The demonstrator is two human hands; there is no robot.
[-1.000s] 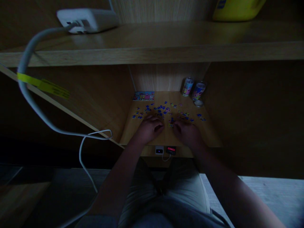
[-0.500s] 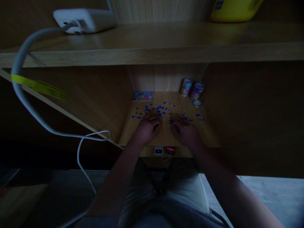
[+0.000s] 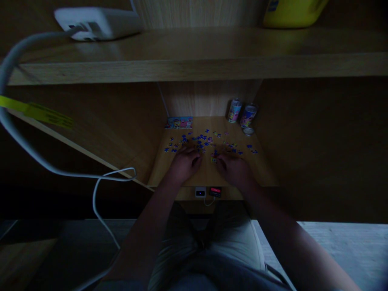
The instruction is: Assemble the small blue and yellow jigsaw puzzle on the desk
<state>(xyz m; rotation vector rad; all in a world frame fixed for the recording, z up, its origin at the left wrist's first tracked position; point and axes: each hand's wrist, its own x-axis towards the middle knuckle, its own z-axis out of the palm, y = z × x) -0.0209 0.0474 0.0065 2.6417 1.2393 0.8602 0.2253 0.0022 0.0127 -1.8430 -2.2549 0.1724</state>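
While looking down past one broad upper shelf (image 3: pixel 194 47), can see one pale wooden surface (image 3: pixel 201 174) below. Toward the shelf's left end, find one white cable (image 3: pixel 39 37) plugged into one white box (image 3: pixel 101 23); on the cable, one yellow tag (image 3: pixel 48 115), its print too blurred to read. Toward the right end, find one yellow container (image 3: pixel 292 15) with a blue mark. Near the surface's front edge, count two hands. On the left hand (image 3: pixel 185 163), see fingers curled close to the thumb; cannot tell of any hold. On the right hand (image 3: pixel 235 167), see fingers drawn nearly to a pinch; cannot tell whether gripping or only touching. By the far right corner, count two cartoon-printed cans (image 3: pixel 234 111), lettering too small to read; by the far left corner, one cartoon picture strip (image 3: pixel 178 123). Below the front edge, note one phone (image 3: pixel 215 192) showing a red bar, and one white device (image 3: pixel 200 192). Just before the cans, spot one round lid (image 3: pixel 248 131). Across the surface's middle, count over thirty puzzle pieces (image 3: pixel 200 146), mostly blue, and one yellow piece (image 3: pixel 214 160) just beside the right fingertips.
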